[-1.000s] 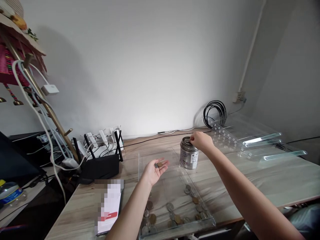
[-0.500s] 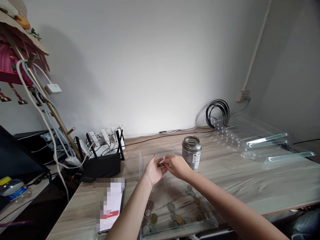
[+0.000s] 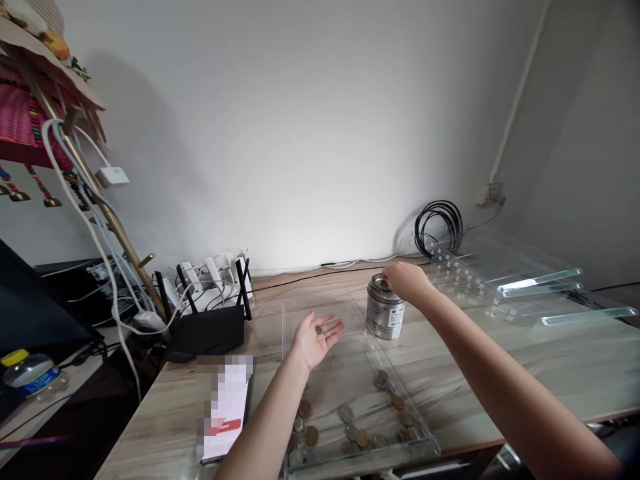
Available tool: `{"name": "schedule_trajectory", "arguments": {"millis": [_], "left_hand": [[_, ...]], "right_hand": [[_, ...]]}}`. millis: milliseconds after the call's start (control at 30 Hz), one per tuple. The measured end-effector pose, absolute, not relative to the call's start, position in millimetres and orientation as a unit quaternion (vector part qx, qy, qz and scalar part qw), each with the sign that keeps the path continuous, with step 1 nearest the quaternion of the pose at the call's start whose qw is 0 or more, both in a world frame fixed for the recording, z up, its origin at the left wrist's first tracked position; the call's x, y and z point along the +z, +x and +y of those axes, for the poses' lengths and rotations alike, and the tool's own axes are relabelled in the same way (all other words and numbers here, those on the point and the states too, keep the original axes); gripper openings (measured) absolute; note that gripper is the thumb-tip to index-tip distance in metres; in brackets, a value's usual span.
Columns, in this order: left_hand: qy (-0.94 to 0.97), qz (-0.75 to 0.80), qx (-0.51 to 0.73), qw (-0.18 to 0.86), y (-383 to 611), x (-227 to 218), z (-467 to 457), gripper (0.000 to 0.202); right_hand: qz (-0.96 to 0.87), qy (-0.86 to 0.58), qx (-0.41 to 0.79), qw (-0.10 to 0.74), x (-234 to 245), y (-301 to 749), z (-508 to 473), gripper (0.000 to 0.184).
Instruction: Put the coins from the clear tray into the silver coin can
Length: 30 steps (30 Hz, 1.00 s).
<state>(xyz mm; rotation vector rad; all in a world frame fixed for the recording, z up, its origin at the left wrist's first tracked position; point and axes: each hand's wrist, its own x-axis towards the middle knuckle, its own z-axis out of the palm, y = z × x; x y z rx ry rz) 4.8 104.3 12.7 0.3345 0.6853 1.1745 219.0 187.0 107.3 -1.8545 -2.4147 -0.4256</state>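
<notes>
My left hand [image 3: 316, 337] is held palm up above the clear tray [image 3: 423, 445], fingers spread, with one small dark coin [image 3: 318, 329] lying on the palm. My right hand [image 3: 406, 280] reaches to the top of the silver coin tin [image 3: 384, 315], its fingers pinched together at the tin's slotted lid; what they hold is hidden. Several silver and brass coins [image 3: 350, 427] lie loose in the near part of the tray. The tin stands upright on the wooden desk just beyond the tray's right side.
A black router [image 3: 205, 328] with antennas and white plugs sits at the left back of the desk [image 3: 525, 373]. A white card [image 3: 225, 417] lies near the front left. Clear acrylic panels [image 3: 505, 280] and a black cable coil [image 3: 437, 223] are at the right back.
My right hand left the left palm, where it pinched at the coins, and went back to the tin's top. One coin now lies on the palm instead of two.
</notes>
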Motion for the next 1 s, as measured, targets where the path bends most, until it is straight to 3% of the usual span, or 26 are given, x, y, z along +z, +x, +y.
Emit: {"name": "schedule_trajectory", "arguments": {"millis": [400,600,667,800,1000], "left_hand": [[0.149,0.307,0.541,0.769,5,16,102,0.049],[0.137,0.294,0.552,0.768,5,18,101,0.055],[0.141,0.302,0.555,0.762,5,20,100,0.056],[0.165,0.276,0.539,0.778,3,23,97,0.06],[0.186,0.239,0.537,0.787,7,21,97,0.051]], "right_hand": [[-0.786,-0.605,-0.128,0.017,107,222,188,0.022],[-0.814,-0.542,-0.088,0.191,83,181,137,0.025],[-0.888,-0.421,-0.008,0.186,61,152,116,0.02],[-0.897,-0.392,-0.029,0.203,30,116,97,0.022],[-0.859,-0.463,-0.051,0.213,67,162,126,0.025]]}}
